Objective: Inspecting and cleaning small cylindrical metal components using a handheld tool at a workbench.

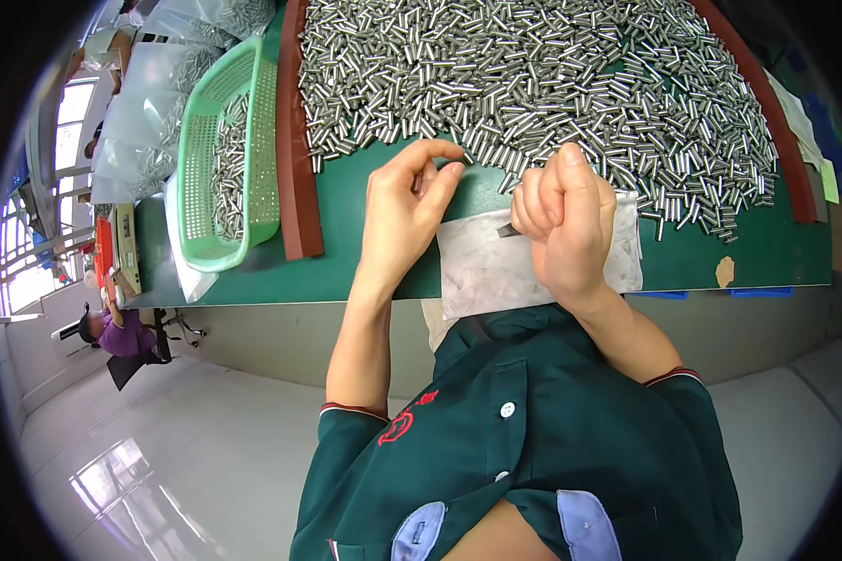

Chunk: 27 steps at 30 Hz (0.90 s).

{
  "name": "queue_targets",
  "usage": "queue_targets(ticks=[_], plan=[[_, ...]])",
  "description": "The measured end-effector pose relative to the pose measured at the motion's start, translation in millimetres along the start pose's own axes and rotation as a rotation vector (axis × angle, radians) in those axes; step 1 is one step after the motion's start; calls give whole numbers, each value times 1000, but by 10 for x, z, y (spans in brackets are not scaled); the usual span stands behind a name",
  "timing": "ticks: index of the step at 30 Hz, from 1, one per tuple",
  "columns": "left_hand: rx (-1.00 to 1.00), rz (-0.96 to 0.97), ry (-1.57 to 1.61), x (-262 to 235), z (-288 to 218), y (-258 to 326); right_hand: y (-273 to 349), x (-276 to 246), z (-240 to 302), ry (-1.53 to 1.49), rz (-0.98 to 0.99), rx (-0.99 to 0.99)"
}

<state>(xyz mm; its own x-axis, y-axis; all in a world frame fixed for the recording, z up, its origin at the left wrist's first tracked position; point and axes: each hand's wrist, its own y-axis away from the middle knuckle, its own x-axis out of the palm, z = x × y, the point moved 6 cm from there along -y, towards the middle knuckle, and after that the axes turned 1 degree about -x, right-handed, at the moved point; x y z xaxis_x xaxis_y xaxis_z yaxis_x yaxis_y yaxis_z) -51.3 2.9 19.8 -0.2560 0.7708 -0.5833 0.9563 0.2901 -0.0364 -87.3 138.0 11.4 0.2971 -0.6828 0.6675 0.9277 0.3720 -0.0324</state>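
A wide heap of short, shiny metal pins (533, 75) covers the far part of the green tabletop. My left hand (402, 201) hovers at the heap's near edge, fingers curled. Its thumb and forefinger tips are slightly apart, and I see nothing between them. My right hand (571, 220) is closed in a fist, thumb on top. From its left side pokes the end of a metal pin (507, 230); whether more are inside the fist is hidden. Under that hand, a smudged white cloth (477, 271) hangs partly over the table's front edge.
Dark red bars (299, 187) border the heap left and right. Left of them stands a light green plastic basket (260, 159) with pins inside, beside clear bags (140, 122) of pins. A tan scrap (725, 272) lies front right. A person in purple (126, 335) sits far left.
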Motion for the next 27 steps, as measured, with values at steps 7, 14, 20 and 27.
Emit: queue_targets(ticks=[7,14,20,27], plan=[[-428,308,1364,99,167,32,-14,-25,-28,-27,-22,36],[-368,245,1279,68,214,109,-10,-20,-20,-26,-29,30],[-433,231,1332,88,176,135,-14,-42,-37,-106,-39,30],[-399,234,1195,103,188,129,-19,-25,-19,-108,-18,19]])
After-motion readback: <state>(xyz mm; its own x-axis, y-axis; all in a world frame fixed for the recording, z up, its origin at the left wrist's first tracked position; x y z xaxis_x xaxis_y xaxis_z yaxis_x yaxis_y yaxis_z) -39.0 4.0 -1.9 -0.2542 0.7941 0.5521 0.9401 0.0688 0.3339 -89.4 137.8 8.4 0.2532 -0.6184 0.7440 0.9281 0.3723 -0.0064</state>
